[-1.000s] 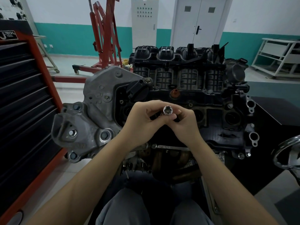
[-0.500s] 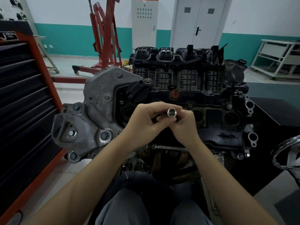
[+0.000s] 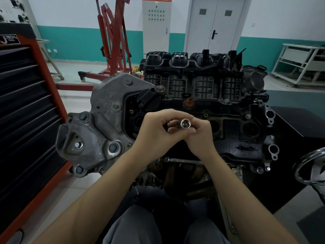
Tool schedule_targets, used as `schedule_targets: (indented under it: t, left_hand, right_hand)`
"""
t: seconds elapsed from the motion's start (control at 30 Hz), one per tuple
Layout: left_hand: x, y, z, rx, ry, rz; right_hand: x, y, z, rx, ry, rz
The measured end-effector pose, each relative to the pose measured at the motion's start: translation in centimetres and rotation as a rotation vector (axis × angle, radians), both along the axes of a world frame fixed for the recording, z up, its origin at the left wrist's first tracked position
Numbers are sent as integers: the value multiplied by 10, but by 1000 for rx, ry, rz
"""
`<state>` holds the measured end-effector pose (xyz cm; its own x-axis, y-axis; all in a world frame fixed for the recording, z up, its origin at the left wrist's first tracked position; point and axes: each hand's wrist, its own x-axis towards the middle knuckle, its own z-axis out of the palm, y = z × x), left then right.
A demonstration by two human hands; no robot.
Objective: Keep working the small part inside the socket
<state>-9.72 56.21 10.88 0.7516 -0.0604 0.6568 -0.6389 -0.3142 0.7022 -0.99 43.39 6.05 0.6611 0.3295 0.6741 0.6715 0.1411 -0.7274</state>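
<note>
Where both hands (image 3: 177, 136) meet, shiny hexagonal socket (image 3: 185, 123)

Red steel engine hoist (image 3: 114, 41) upper left; red-and-black drawer tool cabinet (image 3: 26, 111) left edge; white double door (image 3: 214, 25) top centre; white metal rack (image 3: 302, 64) upper right.

The pale grey tiled floor (image 3: 73, 95) is carrying a red steel engine hoist on castors (image 3: 112, 50), an orange-framed black tool cabinet (image 3: 26, 110) and a white metal shelf rack (image 3: 302, 64).
</note>
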Motion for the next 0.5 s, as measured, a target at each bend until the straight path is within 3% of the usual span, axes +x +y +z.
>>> schedule_targets:
  t: [0.17,0.3,0.5]
  left_hand:
    - [0,0,1,-30,22,-42]
    - [0,5,1,-26,67,-138]
    - [0,1,-1,23,-51,57]
  right_hand:
    - [0,-2,0,-23,-77,6]
    - [0,1,-1,1,-15,-12]
    - [0,2,-2,24,11,12]
